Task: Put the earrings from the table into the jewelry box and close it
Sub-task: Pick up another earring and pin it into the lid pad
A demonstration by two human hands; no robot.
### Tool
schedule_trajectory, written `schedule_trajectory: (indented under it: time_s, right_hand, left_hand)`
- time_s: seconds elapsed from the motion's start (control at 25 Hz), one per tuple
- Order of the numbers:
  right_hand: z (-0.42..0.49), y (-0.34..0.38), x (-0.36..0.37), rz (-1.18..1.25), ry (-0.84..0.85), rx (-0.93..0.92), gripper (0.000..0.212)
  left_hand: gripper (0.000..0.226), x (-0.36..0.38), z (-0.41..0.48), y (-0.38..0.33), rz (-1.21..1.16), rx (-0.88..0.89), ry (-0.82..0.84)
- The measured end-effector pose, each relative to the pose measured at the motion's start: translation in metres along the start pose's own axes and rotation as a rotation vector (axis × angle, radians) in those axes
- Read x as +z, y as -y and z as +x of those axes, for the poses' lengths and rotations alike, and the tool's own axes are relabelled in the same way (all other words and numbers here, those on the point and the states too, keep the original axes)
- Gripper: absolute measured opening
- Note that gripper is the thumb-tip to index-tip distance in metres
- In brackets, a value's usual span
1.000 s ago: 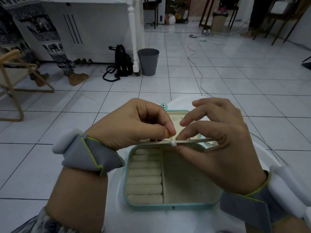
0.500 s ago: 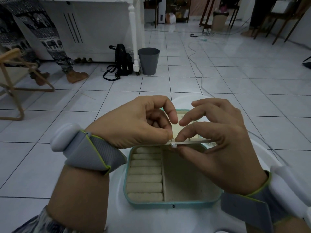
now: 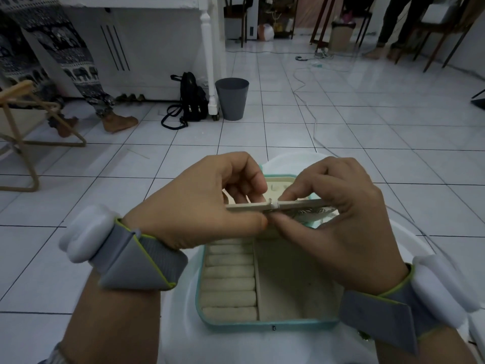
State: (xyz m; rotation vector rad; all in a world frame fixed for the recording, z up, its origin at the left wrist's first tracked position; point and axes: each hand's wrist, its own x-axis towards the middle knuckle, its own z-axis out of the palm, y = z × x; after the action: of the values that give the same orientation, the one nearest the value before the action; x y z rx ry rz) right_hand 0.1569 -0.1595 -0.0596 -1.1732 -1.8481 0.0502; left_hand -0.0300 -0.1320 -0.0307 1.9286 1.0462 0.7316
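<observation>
while pinched together at frame centre, left hand (image 3: pixel 207 203) and right hand (image 3: pixel 338 219) meeting over the open jewelry box (image 3: pixel 265 285). left hand curled nearly closed, thumb and forefinger tips gripping a thin flat panel (image 3: pixel 296 204) seen edge-on, running left to right above the box. right hand likewise curled, fingertips pressed to the same panel from above and below, just right of a small silvery earring (image 3: pixel 271 204) sitting on the panel's edge. earring caught between the two sets of fingertips; cannot tell which hand really has hold of it. patterned underside of the panel showing below the right fingers.

box lying in lower centre of frame on a round white table (image 3: pixel 183 334), teal rim, cream lining. ring rolls (image 3: pixel 229 279) stacked down the left compartment, a plain open compartment (image 3: pixel 291 290) on the right. lid (image 3: pixel 279 183) raised behind the hands, only a strip of its cream inside visible.

grey straps with white pods on both wrists, lower left and lower right.

across the upper frame, white tiled floor. grey bin (image 3: pixel 232 98) and black backpack (image 3: pixel 190 99) beside a white table leg at upper centre-left. wooden chair frame (image 3: pixel 23 122) at far left, someone's patterned trouser leg (image 3: pixel 78 67) beside it. white cable (image 3: pixel 312 106) trailing over the tiles at upper right of centre.
</observation>
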Motion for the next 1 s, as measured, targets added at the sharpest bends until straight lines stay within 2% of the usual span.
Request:
schedule_trajectory:
  time_s: [0.12, 0.24, 0.72, 1.0]
  right_hand:
    - [0.0022, 0.0007, 0.0034, 0.015, -0.012, -0.003, 0.011]
    - [0.0037, 0.0018, 0.0049, 0.019, -0.022, -0.005, 0.009]
    - [0.0046, 0.0039, 0.0054, -0.009, -0.005, 0.008, 0.008]
    - [0.0059, 0.007, 0.005, -0.135, 0.046, 0.013, 0.011]
  left_hand:
    - [0.021, 0.0043, -0.0014, 0.0036, 0.09, 0.105, -0.062]
    - [0.016, 0.0071, -0.0014, 0.005, 0.084, 0.174, -0.14]
    - [0.017, 0.0086, 0.0, 0.0056, 0.145, 0.206, -0.162]
    - [0.018, 0.0095, 0.0018, 0.006, 0.209, 0.192, -0.159]
